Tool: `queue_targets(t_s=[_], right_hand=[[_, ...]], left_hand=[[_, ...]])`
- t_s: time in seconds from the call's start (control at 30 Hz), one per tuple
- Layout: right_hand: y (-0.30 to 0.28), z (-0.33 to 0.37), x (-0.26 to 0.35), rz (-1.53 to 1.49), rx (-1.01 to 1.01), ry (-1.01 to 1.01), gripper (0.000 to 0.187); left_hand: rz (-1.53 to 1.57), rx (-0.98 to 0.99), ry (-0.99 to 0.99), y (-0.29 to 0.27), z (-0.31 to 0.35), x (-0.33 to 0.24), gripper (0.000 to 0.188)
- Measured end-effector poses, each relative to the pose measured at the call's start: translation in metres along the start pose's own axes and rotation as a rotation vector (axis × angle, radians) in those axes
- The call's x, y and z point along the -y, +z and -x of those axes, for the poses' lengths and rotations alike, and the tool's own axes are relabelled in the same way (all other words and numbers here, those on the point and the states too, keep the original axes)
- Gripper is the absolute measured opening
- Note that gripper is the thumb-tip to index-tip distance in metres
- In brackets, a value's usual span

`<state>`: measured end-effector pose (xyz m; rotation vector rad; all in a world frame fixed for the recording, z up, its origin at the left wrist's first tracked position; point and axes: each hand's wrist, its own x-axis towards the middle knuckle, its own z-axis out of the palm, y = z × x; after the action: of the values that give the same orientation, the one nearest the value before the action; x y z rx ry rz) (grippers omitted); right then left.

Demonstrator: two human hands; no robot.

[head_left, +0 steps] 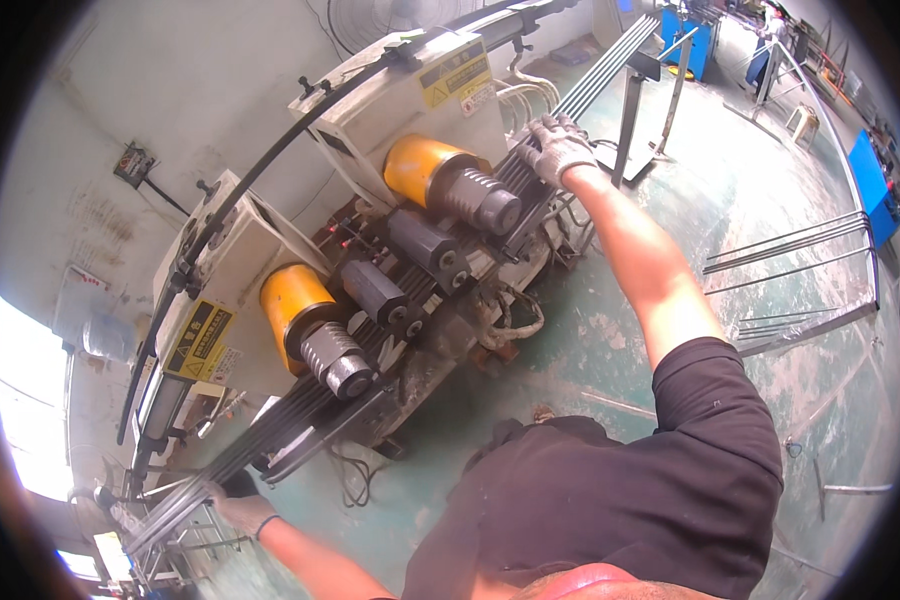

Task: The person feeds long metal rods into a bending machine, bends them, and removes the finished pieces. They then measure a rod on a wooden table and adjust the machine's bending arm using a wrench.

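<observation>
Machine [422, 240] with yellow cylinders [295, 303] stands between the hands [560, 152], which touch long metal rods [608, 68], grip unclear.

The wall [80, 150] is whitish, marked by brown stains. At the left side, the window [25, 390] is very bright, almost completely white. The floor [610, 360] is painted green and worn into pale patches; toward its far edge, under strong light, stand a small stool [802, 122] and a blue cabinet [703, 55].
</observation>
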<state>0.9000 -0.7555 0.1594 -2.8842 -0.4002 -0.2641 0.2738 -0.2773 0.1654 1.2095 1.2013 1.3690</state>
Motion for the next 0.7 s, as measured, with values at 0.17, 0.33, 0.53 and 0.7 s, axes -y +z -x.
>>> queue_targets(t_s=[0.17,0.33,0.53,0.7], right_hand=[[-0.033,-0.019,0.002,0.025,-0.168,-0.030,0.080],[-0.081,-0.052,0.011,0.156,-0.252,-0.040,0.067],[-0.124,-0.113,-0.012,0.230,-0.811,-0.173,0.048],[-0.187,-0.112,0.029,0.179,-0.659,-0.262,0.033]], left_hand=[[0.030,-0.053,0.057,0.017,-0.013,-0.096,0.060],[-0.318,-0.064,0.383,0.015,-0.044,-0.158,0.051],[-0.138,0.030,0.347,0.103,0.033,-0.228,0.051],[-0.127,0.244,0.727,0.132,0.020,-0.246,0.040]])
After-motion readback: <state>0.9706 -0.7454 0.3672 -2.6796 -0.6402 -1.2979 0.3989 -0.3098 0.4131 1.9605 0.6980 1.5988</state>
